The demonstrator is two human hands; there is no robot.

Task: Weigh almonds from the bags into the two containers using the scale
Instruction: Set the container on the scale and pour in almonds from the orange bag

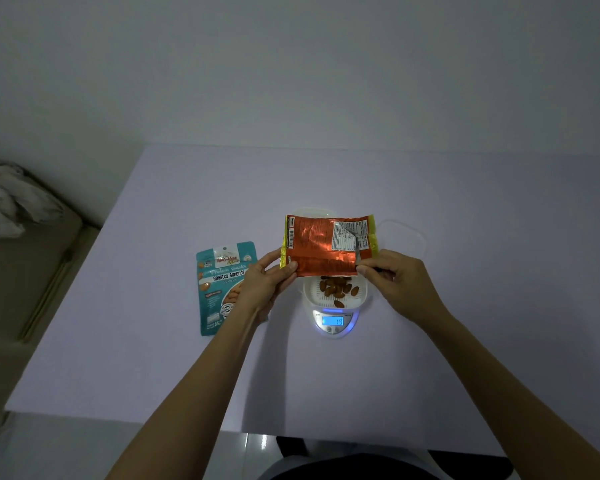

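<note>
Pale lilac surface [153, 341] below a plain grey wall, dim light. Near the middle, scale [333, 322] with a lit blue display, apparently reading 19. White bowl [312, 294] on top, almonds [336, 289] heaped inside. Orange bag [326, 244] held just above the bowl, open mouth seemingly at six o'clock, facing down over the nuts. Left hand [264, 285] gripping the bag's lower corner at eight o'clock, thumb on the front. Right hand [392, 275] pinching the opposite lower corner at four o'clock. Teal bag [222, 285] of roasted almonds flat at nine o'clock of the scale, untouched. First clear container [312, 212] faint at twelve o'clock of the scale, partly behind the orange bag. Second clear container [406, 233] at two o'clock. Contents of both too faint to tell.

Step in hand, by the look of it: pouring onto the scale. Keep the mouth low and centred over the bowl to avoid bounces off the rim. Tilt gently and tap, letting nuts drop one or two at a time near the target. Watch the display; pause for a settled figure. Keep both hands and the foil off the bowl to avoid a false reading.
</note>
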